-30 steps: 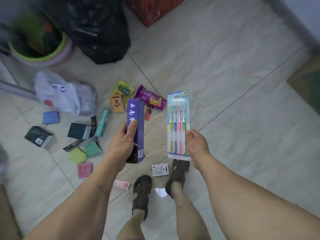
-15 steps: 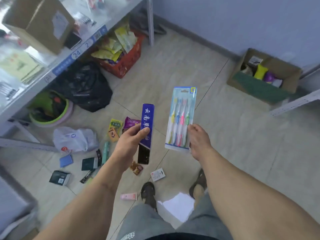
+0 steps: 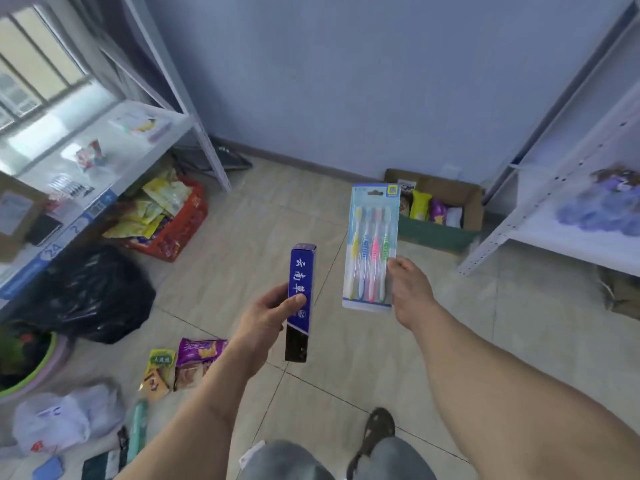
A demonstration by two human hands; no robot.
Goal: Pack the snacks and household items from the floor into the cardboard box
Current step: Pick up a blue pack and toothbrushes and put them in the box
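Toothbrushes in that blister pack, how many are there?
4, side by side, upright in the toothbrush pack that the right hand holds up by its lower right edge: yellow at the left, then blue, pink, and green at the right. None looks hidden.

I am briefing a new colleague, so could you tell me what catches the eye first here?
Two raised hands: the left hand grips a blue toothpaste box, the right hand a toothbrush pack. Beyond, a cardboard box sits against the wall.
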